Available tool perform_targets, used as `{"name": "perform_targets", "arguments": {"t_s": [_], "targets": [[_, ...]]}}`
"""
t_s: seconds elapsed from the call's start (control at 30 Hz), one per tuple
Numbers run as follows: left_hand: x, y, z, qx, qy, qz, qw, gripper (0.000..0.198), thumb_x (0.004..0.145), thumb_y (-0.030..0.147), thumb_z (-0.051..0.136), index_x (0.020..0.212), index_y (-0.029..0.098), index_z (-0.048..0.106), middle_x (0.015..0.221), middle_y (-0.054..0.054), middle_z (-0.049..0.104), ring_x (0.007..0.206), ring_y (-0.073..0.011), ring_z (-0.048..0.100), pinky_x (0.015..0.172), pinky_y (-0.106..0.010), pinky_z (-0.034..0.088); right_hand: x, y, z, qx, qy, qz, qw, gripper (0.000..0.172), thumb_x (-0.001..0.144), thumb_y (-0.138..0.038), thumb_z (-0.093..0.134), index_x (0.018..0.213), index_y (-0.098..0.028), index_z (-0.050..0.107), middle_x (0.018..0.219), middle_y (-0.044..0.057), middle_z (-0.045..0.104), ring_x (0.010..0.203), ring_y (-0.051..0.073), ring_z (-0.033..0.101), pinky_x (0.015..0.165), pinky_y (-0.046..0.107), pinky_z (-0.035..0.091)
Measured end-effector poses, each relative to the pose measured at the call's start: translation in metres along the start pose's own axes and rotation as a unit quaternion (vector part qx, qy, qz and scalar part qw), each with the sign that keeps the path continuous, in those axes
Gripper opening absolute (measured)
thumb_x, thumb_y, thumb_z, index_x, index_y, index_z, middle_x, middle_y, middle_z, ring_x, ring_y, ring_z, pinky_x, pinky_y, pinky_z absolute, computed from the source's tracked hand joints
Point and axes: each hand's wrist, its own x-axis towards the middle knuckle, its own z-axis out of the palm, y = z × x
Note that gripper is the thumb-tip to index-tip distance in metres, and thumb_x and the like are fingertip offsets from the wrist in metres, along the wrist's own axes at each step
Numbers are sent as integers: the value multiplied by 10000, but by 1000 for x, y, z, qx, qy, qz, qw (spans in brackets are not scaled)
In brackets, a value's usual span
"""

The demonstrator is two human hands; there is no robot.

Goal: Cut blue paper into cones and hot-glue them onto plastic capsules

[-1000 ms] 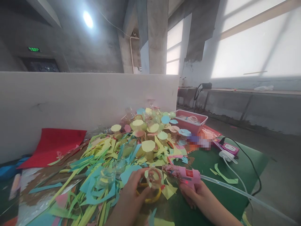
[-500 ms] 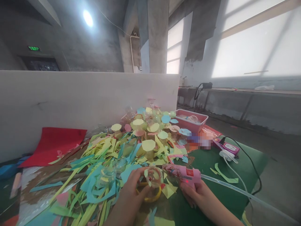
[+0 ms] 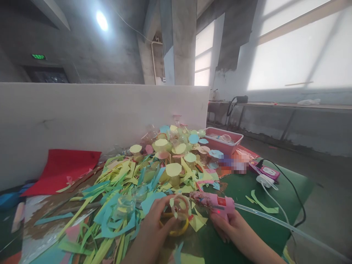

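My left hand [image 3: 158, 218] pinches a small clear plastic cup [image 3: 180, 207] between thumb and fingers, its round opening facing me. Under it lies a yellow tape roll [image 3: 178, 228]. In my right hand [image 3: 229, 223] is a pink hot glue gun [image 3: 223, 206], its small red light lit. The nozzle, crusted with residue, points left and lies close to the cup's rim; whether it touches I cannot tell. A long clear glue stick [image 3: 264, 216] runs out of the gun's back to the right.
Paper strips and scraps [image 3: 110, 220] cover the left of the green table [image 3: 294, 179]. Behind them, clear cups topped with paper discs [image 3: 173, 169] are heaped before a white panel [image 3: 104, 113]. A pink basket [image 3: 228, 145] stands at the back right, near a cable [image 3: 301, 205] and plug [image 3: 265, 181].
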Motion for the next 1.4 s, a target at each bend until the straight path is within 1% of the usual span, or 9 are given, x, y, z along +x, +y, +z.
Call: {"name": "perform_targets", "arguments": {"t_s": [0.2,0.3,0.47,0.57,0.7,0.9,1.0,1.27,1.4], "targets": [[0,-1,-2,-12,-23,-3,1000,385,803,321,526,1182,295,593,1232,-29,597,1006,-219,599,833,-276,478,1,-1,1,4,0,3,1000,610,720,-816,450,587,-222,411,460,-55,383,461,102,342,482,249,309],[2,-1,-5,7,-21,-3,1000,367,795,334,551,1155,289,607,1219,-27,606,1016,-231,580,867,-298,464,1,2,0,15,4,0,1000,628,698,-836,456,586,-219,416,461,-57,379,459,100,344,478,247,314],[5,1,-10,34,15,-16,999,383,782,411,560,1142,290,612,1196,-30,613,1042,-255,546,900,-339,437,0,5,-3,59,10,0,998,644,686,-824,502,714,-182,542,524,-42,451,489,109,396,489,241,332],[6,1,-11,39,58,-31,997,420,782,445,541,1161,275,602,1131,-46,618,985,-259,557,882,-360,437,-2,3,-4,63,-1,1,998,687,682,-837,487,760,-161,578,536,-43,451,495,106,394,494,238,333],[6,1,-11,40,98,-31,994,398,777,461,545,1117,264,611,1026,-36,614,892,-240,553,850,-353,433,-3,0,-3,60,-23,-7,998,675,689,-838,478,731,-169,560,512,-54,420,468,97,362,480,239,310],[7,4,-13,48,89,-20,995,386,783,473,534,1102,267,603,1015,-25,599,878,-232,547,849,-343,424,-3,2,-1,47,-19,-14,999,623,695,-825,493,619,-208,448,485,-65,383,471,95,331,483,241,286],[7,3,-15,62,86,-19,994,395,779,463,538,1113,260,596,999,-29,600,866,-233,550,837,-345,431,-3,3,-1,46,-19,-11,999,610,701,-811,505,614,-213,422,492,-69,375,476,93,312,483,241,268],[7,0,-16,61,101,-7,993,372,774,443,573,1095,261,611,981,-24,629,835,-219,552,806,-330,450,-5,5,-2,25,-27,-7,999,562,764,-754,496,618,-216,419,502,-64,374,491,103,319,498,251,273],[8,1,-16,64,100,-2,993,355,763,413,593,1079,256,625,979,-28,645,838,-223,553,801,-334,455,-4,7,-2,25,-28,-11,999,530,780,-734,500,712,-208,489,504,-71,373,490,107,315,494,248,277]]}}
